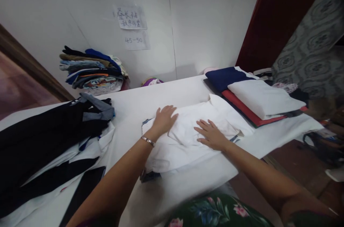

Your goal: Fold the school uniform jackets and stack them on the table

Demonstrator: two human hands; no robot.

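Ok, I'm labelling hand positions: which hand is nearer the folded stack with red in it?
Right. The right hand rests on the white garment, left of the folded stack; the left hand is on the same garment, farther left.

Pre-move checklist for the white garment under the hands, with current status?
1. Left hand on the white garment, grasping nothing: ok.
2. Right hand on it too, fingers spread: ok.
3. Garment smooth: not ok, creases show between and around the hands.
4. Black clothes clear of the garment: ok, white tabletop shows between.
5. Garment clear of the folded stack: cannot tell, their edges come very close.
6. Nothing else underneath: cannot tell, dark cloth peeks out at the near-left corner.
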